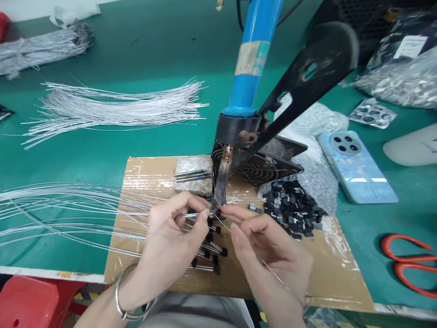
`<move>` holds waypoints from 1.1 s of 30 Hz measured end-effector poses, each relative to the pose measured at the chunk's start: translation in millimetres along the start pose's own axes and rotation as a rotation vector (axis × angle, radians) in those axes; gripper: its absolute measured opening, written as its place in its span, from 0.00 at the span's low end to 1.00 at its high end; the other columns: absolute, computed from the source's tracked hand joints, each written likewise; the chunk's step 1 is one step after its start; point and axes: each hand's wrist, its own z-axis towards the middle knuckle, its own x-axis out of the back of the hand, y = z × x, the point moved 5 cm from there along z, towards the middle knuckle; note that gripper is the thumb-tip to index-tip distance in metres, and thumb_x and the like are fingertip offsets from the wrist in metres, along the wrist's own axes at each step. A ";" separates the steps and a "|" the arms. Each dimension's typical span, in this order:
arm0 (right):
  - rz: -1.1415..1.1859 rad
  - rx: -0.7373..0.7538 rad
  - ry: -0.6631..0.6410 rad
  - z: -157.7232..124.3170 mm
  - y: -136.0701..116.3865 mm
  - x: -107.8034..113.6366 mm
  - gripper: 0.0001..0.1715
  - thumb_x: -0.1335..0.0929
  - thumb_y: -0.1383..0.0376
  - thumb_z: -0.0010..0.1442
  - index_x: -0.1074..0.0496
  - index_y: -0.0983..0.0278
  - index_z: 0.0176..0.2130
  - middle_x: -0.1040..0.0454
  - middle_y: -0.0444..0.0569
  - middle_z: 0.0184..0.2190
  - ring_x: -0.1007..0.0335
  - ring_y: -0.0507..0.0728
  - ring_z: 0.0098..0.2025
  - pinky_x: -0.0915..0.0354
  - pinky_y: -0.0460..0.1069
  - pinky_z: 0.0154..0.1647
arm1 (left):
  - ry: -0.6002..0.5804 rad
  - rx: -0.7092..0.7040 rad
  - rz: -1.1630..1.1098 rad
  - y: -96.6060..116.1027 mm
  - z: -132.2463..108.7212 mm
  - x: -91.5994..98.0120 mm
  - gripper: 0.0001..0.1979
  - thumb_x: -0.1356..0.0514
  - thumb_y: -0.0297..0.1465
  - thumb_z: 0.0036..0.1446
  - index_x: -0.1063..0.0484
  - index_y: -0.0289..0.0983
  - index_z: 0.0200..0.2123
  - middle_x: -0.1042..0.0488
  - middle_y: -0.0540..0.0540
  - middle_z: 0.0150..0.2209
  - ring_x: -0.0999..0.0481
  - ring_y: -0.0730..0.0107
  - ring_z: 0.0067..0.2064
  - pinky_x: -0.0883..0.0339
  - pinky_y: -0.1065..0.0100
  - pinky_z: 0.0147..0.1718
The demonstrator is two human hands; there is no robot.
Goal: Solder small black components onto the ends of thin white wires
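My left hand (pixel 174 234) pinches the end of a thin white wire (pixel 136 212) between thumb and fingertips, right under the tip of a soldering iron (pixel 223 182). A thin strand of solder wire (pixel 269 269) runs through my right hand (pixel 275 257), closed between thumb and fingers, and its end reaches the iron's tip. Whatever small part sits at the wire's end is hidden by my fingertips. Below the hands lie several wires with black connectors (pixel 215 264) on their ends. To the right of my right hand is a pile of small black connectors (pixel 290 207).
A black stand (pixel 303 77) holds the iron pointing down over cardboard (pixel 143 171). Behind the hands are a pale block (pixel 193 184) with metal rods and a black fan grille (pixel 259 168). White wires (pixel 126 107) lie back left; a phone (pixel 362 177) and red-handled scissors (pixel 406 264) lie right.
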 end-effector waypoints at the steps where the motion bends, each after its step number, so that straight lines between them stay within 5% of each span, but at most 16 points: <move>1: 0.001 -0.001 0.002 0.0 0.3 0.1 0.12 0.29 0.66 0.62 0.32 0.59 0.26 0.17 0.50 0.43 0.20 0.59 0.49 0.28 0.50 0.51 | -0.003 0.002 0.005 0.0 -0.1 0.1 0.06 0.38 0.22 0.56 0.27 0.36 0.27 0.21 0.48 0.29 0.23 0.71 0.32 0.34 0.74 0.27; 33: 0.015 0.025 0.008 -1.3 0.2 -0.3 0.11 0.28 0.66 0.61 0.30 0.60 0.27 0.17 0.50 0.43 0.19 0.57 0.45 0.28 0.49 0.49 | 0.013 -0.006 0.029 3.2 -1.1 -0.4 0.07 0.39 0.22 0.56 0.26 0.36 0.27 0.22 0.49 0.28 0.25 0.72 0.30 0.37 0.74 0.25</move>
